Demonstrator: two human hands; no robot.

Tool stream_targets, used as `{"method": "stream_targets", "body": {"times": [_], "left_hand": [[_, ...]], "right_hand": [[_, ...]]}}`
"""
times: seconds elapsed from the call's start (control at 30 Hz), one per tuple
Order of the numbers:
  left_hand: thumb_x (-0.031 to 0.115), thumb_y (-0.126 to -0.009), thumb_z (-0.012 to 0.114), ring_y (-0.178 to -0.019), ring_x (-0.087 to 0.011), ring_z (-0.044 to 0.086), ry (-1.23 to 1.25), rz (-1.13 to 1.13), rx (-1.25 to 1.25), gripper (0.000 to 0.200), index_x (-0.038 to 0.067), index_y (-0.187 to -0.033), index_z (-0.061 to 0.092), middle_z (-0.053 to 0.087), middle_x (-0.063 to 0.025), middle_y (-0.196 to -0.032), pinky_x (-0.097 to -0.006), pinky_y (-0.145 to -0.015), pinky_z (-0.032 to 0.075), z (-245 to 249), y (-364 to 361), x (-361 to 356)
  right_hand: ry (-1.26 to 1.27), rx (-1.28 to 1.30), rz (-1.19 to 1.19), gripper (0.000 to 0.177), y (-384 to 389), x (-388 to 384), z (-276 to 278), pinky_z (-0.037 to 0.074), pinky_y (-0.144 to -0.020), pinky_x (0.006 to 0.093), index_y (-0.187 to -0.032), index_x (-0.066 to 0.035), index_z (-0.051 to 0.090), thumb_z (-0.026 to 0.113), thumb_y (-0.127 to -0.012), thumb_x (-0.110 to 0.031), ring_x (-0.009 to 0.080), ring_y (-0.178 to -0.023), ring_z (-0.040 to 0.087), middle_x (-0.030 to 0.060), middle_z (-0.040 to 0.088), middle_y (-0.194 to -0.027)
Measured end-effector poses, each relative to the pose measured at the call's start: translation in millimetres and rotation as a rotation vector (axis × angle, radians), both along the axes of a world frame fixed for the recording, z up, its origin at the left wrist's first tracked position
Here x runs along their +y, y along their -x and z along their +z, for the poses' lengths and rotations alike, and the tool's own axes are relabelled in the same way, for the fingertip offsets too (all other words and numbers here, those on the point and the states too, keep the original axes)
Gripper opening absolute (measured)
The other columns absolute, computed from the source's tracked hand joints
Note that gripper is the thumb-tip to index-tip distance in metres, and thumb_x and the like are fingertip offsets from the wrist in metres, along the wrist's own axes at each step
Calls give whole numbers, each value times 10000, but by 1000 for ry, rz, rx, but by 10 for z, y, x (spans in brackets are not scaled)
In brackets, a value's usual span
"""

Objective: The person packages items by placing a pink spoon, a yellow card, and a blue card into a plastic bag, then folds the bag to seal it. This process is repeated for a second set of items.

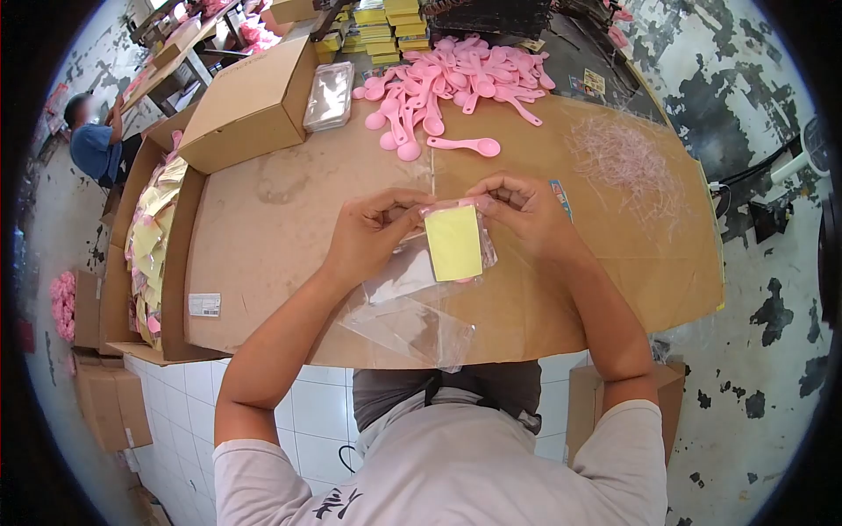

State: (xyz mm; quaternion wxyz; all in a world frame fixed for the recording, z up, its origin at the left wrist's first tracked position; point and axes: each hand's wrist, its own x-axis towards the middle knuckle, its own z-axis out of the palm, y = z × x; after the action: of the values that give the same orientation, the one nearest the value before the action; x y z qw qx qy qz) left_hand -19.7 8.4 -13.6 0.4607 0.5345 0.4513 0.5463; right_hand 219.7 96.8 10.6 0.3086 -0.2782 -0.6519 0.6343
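Observation:
Between both hands is a small clear plastic bag with a yellow card in it. A bit of pink shows at the card's top and bottom edges; most of what lies behind the card is hidden. My left hand pinches the bag's top left corner. At the top right corner, the fingers of my right hand are closed on the same bag. Beneath the hands, loose clear plastic bags lie on the cardboard-covered table. One pink measuring spoon rests beyond the hands, in front of a heap of pink spoons.
An open carton of packed yellow cards stands at the left, beside a closed cardboard box. A clear packet and stacks of yellow cards sit at the back. Plastic strips lie at right. Another person sits far left.

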Motion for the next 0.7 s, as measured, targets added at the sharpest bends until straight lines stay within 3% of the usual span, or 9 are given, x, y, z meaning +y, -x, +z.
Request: {"method": "stream_targets", "body": {"times": [0.33,0.43,0.53,0.7], "left_hand": [[-38,-964,636,-975,-120,687,11,-37,30,190,-46,-1130,729,747,-100,-1093,-276,-882,577,-13,21,-10],[-6,-961,674,-958,-122,695,49,-40,-84,169,-39,-1115,736,749,-90,-1072,-276,-843,593,65,-17,-20],[26,-960,704,-927,-120,701,114,-13,-46,170,-34,-1116,732,745,-95,-1068,-269,-788,604,81,-36,-19],[16,-953,714,-877,-123,716,141,-60,-160,262,-41,-1206,677,736,-109,-1071,-251,-735,603,42,-20,6]], "right_hand": [[-98,16,82,135,-84,128,-138,550,-881,290,-1082,17,712,628,-985,-27,103,-963,673,55,723,-1042],[-73,-28,92,129,-105,152,-133,549,-873,291,-1074,14,714,638,-992,-51,103,-951,669,49,720,-1034],[-73,-46,84,130,-83,104,-124,546,-869,289,-1087,12,703,662,-986,-58,105,-945,664,48,717,-1026],[-16,-22,85,199,-81,99,-157,537,-892,289,-1154,10,669,697,-964,-43,109,-976,656,50,702,-1061]]}}
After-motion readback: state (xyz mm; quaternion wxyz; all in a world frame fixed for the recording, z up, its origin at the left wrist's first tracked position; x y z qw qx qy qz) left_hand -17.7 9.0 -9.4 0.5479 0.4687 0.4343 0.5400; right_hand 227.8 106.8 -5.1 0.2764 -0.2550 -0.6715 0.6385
